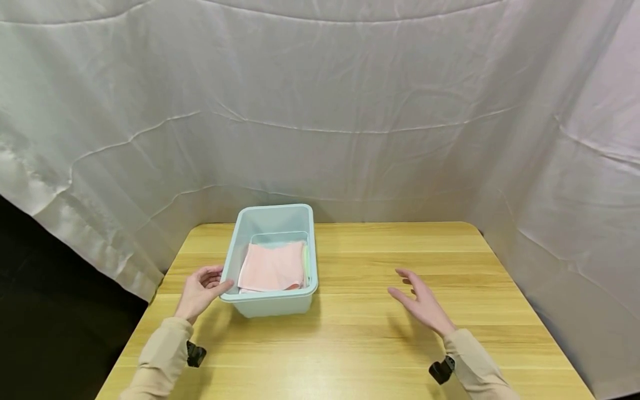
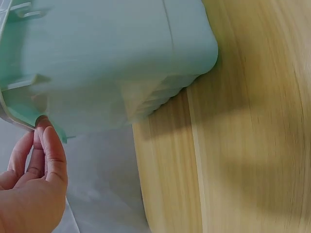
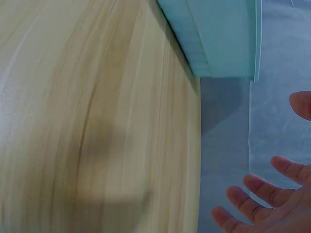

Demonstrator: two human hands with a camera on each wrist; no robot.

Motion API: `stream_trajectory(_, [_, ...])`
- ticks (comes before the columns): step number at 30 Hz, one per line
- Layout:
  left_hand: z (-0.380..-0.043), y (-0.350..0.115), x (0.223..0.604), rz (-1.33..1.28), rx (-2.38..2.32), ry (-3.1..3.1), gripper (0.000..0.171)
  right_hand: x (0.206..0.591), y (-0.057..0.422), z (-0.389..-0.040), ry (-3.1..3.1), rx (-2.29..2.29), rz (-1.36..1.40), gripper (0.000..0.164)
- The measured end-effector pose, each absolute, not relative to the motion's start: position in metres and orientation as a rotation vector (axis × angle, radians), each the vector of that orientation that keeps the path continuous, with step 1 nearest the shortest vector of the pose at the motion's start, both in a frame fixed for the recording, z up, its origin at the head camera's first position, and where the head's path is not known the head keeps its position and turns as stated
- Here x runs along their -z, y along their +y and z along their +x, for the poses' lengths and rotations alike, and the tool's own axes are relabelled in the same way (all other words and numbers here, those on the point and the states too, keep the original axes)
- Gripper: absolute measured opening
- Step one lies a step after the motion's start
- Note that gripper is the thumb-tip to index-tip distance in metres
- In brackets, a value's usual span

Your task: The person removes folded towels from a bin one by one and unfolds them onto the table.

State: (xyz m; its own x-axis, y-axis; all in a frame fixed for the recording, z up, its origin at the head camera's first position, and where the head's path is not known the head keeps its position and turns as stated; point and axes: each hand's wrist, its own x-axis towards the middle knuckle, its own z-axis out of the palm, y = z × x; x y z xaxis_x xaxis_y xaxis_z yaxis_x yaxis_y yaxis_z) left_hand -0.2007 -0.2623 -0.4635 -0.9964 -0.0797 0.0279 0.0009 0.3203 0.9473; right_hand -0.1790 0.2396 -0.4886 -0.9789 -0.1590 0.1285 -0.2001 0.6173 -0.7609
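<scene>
Bin from the hands: the pale blue bin stood on the left part of the table, touching the left hand and well apart from the right hand, which was out to its right.
Bin's long axis: it ran away from the person, the near short side facing them and the far one close to the table's back edge.
Cloths in the bin: a pink cloth lay towards the near end, a strip of light green cloth showing along its right side.
Left fingers: curled at the outside of the rim by the near left corner, with the thumb over the edge, so they had a light pinch on it; how firm, I could not tell.
Right fingers: spread and holding nothing, above the bare wood, the thumb on the side nearer the person.
Forearms: both reached forward from the near edge, angled inward.
</scene>
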Motion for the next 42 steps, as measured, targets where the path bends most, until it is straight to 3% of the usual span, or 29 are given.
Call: stream_trajectory(42, [-0.185,-0.177,0.474,-0.149,1.889,-2.475,0.053,0.41,0.168,-0.215,-2.96,-0.902,0.598,0.078])
